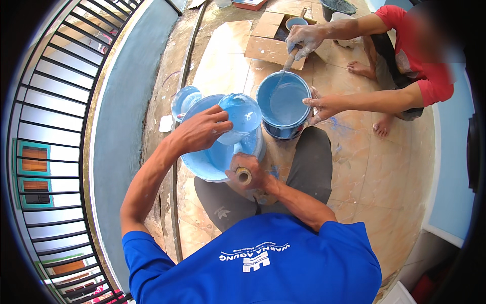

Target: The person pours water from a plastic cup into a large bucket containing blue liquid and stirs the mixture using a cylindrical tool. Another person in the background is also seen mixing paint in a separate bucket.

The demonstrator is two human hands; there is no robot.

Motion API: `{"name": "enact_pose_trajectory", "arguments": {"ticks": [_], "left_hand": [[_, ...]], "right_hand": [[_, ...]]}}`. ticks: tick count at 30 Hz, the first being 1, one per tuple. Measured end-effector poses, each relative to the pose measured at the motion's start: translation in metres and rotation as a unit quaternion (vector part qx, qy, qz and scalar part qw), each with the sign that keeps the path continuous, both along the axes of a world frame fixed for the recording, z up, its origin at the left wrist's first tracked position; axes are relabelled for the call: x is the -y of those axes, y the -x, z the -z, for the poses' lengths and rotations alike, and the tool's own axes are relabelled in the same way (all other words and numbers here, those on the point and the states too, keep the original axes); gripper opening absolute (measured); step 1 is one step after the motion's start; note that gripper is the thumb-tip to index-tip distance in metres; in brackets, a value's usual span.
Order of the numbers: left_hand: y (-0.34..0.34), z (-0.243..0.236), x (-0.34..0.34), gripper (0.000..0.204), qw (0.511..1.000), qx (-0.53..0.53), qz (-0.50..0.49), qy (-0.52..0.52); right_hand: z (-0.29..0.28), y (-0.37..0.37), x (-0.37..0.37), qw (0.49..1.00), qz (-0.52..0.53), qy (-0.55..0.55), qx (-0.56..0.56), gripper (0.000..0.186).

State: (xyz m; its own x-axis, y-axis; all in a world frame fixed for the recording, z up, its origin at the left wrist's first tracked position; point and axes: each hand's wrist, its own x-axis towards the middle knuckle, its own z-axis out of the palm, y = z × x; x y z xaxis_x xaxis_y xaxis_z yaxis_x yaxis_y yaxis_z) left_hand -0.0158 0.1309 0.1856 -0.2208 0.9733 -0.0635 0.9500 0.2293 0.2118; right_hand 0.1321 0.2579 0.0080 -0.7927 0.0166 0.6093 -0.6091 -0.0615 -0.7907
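Blue container (242, 115) is being held over the large tub (196, 162) — left hand (205, 127) pinching its rim; right hand (258, 173) is gripping a round handle (243, 176) at the tub's near edge — a co-worker's hand (326, 105) is touching a pail (264, 107) beside the tub.

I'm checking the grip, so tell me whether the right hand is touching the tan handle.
Touching. The head view shows the right hand with its fingers curled around the tan handle, whose round end faces the camera.
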Motion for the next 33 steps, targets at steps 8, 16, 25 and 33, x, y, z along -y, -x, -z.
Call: {"name": "enact_pose_trajectory", "arguments": {"ticks": [8, 16, 25, 33], "left_hand": [[0.027, -0.01, -0.074, 0.01, 0.993, 0.025, 0.112, 0.042], [0.045, -0.011, -0.122, 0.015, 0.985, 0.051, 0.139, 0.091], [0.061, 0.01, -0.156, 0.008, 0.978, 0.023, 0.183, 0.097], [0.046, 0.011, -0.198, 0.015, 0.965, -0.025, 0.157, 0.21]], "right_hand": [[-0.003, -0.001, -0.001, 0.999, 0.032, -0.013, -0.026, 0.028], [-0.004, 0.0, 0.002, 0.999, 0.034, 0.001, -0.019, 0.028], [-0.004, 0.001, 0.004, 0.999, 0.037, -0.017, -0.014, 0.029], [-0.007, -0.001, 0.007, 0.999, 0.037, -0.001, 0.008, 0.03]]}}
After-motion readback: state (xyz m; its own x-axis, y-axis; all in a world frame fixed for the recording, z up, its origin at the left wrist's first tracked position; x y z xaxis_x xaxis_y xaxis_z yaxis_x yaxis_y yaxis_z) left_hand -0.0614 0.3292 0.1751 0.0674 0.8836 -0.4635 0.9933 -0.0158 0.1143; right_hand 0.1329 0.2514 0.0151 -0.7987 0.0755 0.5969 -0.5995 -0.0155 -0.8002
